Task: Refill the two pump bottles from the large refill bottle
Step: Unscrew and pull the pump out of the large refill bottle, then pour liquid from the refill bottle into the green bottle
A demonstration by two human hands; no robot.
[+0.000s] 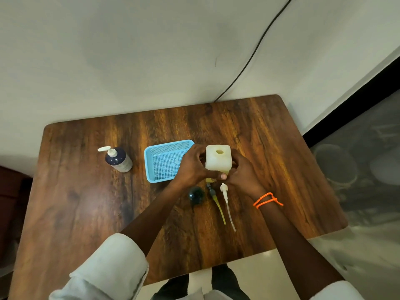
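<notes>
Both my hands hold a cream-white square bottle (218, 158) upright at the table's middle. Its round mouth is open, and yellow liquid shows near its base. My left hand (192, 164) grips its left side and my right hand (243, 173) its right side. A dark blue pump bottle (120, 159) with a white pump stands apart at the left. Two removed pumps lie in front of my hands: a dark one with a yellow tube (216, 202) and a white one with a clear tube (227, 204). A dark green round object (196, 195) sits beside them; I cannot tell what it is.
A light blue mesh tray (151, 156) lies just left of the held bottle, partly under my left hand. The wooden table (86, 213) stands against a white wall. A black cable (249, 61) runs down the wall to the table's back edge.
</notes>
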